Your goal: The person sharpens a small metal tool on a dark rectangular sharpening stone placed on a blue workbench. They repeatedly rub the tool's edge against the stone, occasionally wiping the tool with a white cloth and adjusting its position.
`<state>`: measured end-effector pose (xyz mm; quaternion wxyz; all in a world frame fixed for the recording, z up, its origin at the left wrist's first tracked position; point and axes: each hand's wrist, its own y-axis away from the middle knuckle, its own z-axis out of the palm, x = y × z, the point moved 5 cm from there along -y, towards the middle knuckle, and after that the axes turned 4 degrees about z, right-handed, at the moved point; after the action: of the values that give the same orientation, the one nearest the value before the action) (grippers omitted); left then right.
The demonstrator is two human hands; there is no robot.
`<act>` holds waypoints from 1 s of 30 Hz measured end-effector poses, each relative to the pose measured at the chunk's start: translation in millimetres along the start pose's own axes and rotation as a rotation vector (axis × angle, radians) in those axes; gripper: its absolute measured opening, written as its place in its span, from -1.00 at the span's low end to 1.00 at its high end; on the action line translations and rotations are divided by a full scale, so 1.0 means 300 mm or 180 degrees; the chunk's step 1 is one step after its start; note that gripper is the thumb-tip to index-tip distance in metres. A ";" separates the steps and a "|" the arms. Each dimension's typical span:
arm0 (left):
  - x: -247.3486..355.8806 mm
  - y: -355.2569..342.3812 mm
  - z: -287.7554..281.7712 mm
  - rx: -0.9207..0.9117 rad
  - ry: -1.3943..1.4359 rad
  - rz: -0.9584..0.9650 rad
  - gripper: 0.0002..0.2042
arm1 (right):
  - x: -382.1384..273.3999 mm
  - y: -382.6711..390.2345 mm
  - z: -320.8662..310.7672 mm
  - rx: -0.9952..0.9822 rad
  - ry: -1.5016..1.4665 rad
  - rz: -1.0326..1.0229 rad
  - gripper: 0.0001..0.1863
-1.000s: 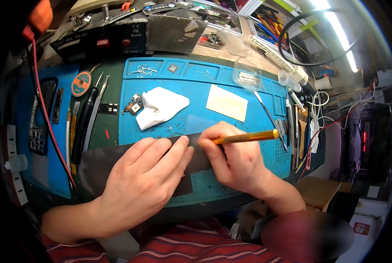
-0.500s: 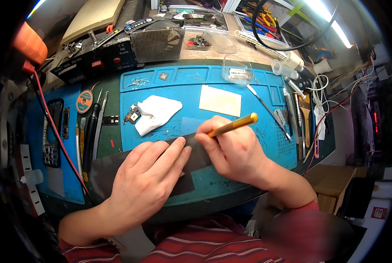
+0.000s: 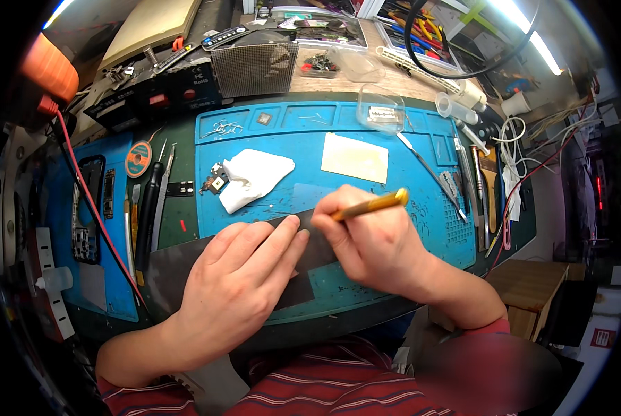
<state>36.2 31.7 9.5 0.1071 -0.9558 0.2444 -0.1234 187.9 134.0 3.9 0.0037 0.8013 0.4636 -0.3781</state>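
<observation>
In the head view, the dark sheet (image 3: 175,269) lies beneath the loosely gathered left fingers (image 3: 280,239), likely light, bendable and best held flat, while the right fingers (image 3: 333,239) pinch the gold rod-like tool (image 3: 376,205), seemingly stiff and slick.

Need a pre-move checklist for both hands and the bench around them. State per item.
1. Right hand gripping the gold-coloured tool: ok.
2. Tool's working tip in good shape: cannot tell; the right hand hides it.
3. Left hand over the dark sheet: ok, palm down.
4. Dark sheet fully in view: not ok; the left hand covers part.
5. Small item under the left fingers: cannot tell; hidden.
6. White cloth clear of both hands: ok, beyond them on the blue mat.
</observation>
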 end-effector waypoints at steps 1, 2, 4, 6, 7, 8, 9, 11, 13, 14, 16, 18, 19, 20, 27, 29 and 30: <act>0.001 -0.002 -0.002 0.0011 0.0002 0.0003 -0.47 | -0.003 0.003 0.000 -0.0020 -0.0018 0.0023 -0.89; 0.001 -0.003 -0.003 0.0016 0.0014 -0.0001 -0.47 | -0.002 0.001 -0.003 -0.0019 0.0009 0.0023 -0.88; 0.001 -0.004 -0.004 0.0020 0.0036 -0.0015 -0.47 | 0.009 -0.007 -0.010 -0.0019 0.0054 0.0020 -0.88; 0.001 0.000 -0.002 0.0010 -0.0002 -0.0016 -0.48 | 0.008 -0.008 -0.005 -0.0054 0.0044 0.0011 -0.88; 0.001 0.000 -0.001 0.0013 -0.0014 -0.0007 -0.48 | 0.000 -0.004 -0.003 -0.0087 0.0028 0.0009 -0.87; 0.001 -0.001 -0.001 0.0015 -0.0011 -0.0005 -0.48 | -0.007 0.000 0.000 -0.0120 0.0012 0.0007 -0.87; 0.001 -0.001 -0.001 0.0018 -0.0007 -0.0003 -0.48 | -0.012 0.002 0.001 -0.0152 -0.0004 0.0005 -0.86; 0.001 -0.001 -0.001 0.0008 0.0001 -0.0002 -0.49 | -0.002 0.002 -0.001 -0.0067 0.0046 0.0017 -0.87; 0.001 -0.001 -0.002 -0.0002 0.0017 -0.0005 -0.49 | 0.018 -0.004 -0.007 0.0077 0.0028 -0.0036 -0.87; 0.001 0.000 -0.002 0.0004 0.0007 -0.0012 -0.49 | 0.008 -0.004 -0.005 -0.0045 0.0057 -0.0029 -0.88; 0.001 0.002 0.000 0.0019 -0.0006 -0.0019 -0.49 | -0.005 -0.001 0.002 -0.0082 0.0016 0.0005 -0.88; -0.001 -0.002 -0.002 0.0038 -0.0092 0.0079 -0.51 | 0.000 -0.003 0.002 -0.0053 0.0019 0.0022 -0.89; 0.000 -0.004 -0.003 0.0048 -0.0137 0.0125 -0.52 | 0.012 -0.007 -0.004 -0.0007 0.0039 0.0015 -0.89; 0.000 -0.004 -0.005 0.0048 -0.0131 0.0121 -0.52 | 0.018 -0.009 -0.009 0.0039 0.0060 0.0009 -0.89; 0.001 -0.001 -0.004 0.0018 -0.0091 0.0067 -0.51 | 0.011 -0.013 -0.005 0.0054 -0.0006 0.0032 -0.89; 0.000 -0.005 -0.006 0.0015 -0.0127 0.0121 -0.53 | -0.006 -0.006 -0.002 -0.0040 0.0017 -0.0016 -0.88; -0.001 -0.006 -0.008 0.0005 -0.0113 0.0127 -0.53 | -0.011 -0.003 -0.001 -0.0050 0.0026 -0.0018 -0.88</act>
<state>36.2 33.1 12.3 0.1146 -0.9527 0.2614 -0.1044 186.6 132.3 6.4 0.0071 0.8015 0.4688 -0.3713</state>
